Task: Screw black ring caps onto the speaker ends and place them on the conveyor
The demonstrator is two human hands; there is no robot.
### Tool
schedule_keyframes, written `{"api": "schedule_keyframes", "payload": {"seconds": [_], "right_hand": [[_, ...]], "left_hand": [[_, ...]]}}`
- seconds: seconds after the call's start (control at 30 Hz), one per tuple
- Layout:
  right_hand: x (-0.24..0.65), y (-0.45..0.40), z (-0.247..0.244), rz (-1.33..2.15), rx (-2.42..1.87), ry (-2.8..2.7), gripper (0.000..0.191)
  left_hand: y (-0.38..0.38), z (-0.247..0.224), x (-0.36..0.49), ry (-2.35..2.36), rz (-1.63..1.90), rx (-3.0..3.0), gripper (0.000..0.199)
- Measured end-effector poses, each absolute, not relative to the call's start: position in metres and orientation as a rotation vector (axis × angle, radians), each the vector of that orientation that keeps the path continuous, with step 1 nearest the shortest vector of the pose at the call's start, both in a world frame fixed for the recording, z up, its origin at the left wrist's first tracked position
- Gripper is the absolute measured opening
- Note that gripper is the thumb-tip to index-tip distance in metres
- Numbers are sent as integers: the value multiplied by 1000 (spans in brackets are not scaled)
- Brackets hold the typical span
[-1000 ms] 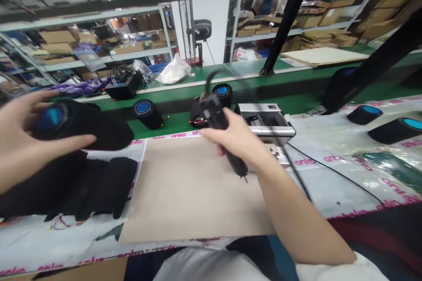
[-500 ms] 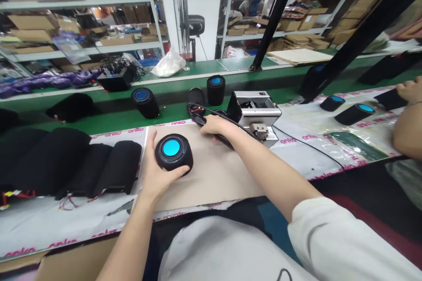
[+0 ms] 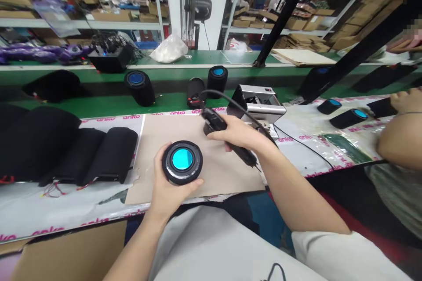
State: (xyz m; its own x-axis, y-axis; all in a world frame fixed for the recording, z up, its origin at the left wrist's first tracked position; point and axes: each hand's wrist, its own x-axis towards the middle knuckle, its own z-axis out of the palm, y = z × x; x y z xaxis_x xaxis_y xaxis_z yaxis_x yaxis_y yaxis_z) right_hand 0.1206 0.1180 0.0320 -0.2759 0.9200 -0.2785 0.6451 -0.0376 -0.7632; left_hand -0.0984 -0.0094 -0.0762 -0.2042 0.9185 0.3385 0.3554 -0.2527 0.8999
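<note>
My left hand grips a round black speaker from below, its blue disc end facing up, above a brown cardboard sheet. My right hand is wrapped around a black corded electric screwdriver, whose tip points down and to the right. Its black cable arcs up over my hand. The screwdriver is apart from the speaker, and its tip touches nothing.
Black cylinders lie left of the cardboard. Upright speakers stand on the green conveyor behind a silver metal fixture. A co-worker's arm reaches in at right, near speakers lying on a printed plastic sheet.
The speaker has moved from my far left to above the cardboard, with its blue end turned up. My right hand has raised the screwdriver from its low position near the fixture.
</note>
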Motion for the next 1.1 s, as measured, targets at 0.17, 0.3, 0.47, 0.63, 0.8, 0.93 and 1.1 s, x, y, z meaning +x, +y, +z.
{"api": "schedule_keyframes", "payload": {"seconds": [0.17, 0.3, 0.47, 0.63, 0.8, 0.93, 1.1], "right_hand": [[153, 95, 38, 1103, -1634, -1607, 38], [168, 85, 32, 1065, -1669, -1514, 46], [163, 86, 19, 1060, -1691, -1539, 49], [153, 92, 17, 1038, -1668, -1576, 47], [163, 89, 32, 1000, -1646, -1503, 38], [168, 85, 40, 945, -1668, -1526, 31], [146, 98, 29, 858, -1749, -1729, 47]], "left_hand": [[-25, -70, -113, 1467, 1309, 1646, 108], [-27, -60, -144, 1346, 1059, 1642, 105], [-9, -40, -167, 1312, 919, 1772, 101], [5, -33, -160, 1182, 970, 1869, 107], [6, -29, -159, 1183, 900, 1909, 118], [7, -21, -157, 1174, 909, 2081, 100], [12, -18, -152, 1112, 973, 2151, 90]]}}
